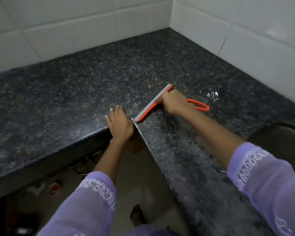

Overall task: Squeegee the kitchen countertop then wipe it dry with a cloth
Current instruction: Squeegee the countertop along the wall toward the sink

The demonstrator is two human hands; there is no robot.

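Observation:
The dark speckled granite countertop forms an L around an inner corner. My right hand grips an orange squeegee with a grey rubber blade, its looped handle sticking out behind the hand. The blade lies flat on the counter, its lower end at the inner corner edge. My left hand rests flat on that corner, fingers spread, just left of the blade's end. A small puddle of water glistens to the right of the squeegee. No cloth is in view.
White tiled walls rise behind both runs of the counter. A dark sink basin is set into the right side. Below the counter lie cables and small items on the floor, and my foot shows.

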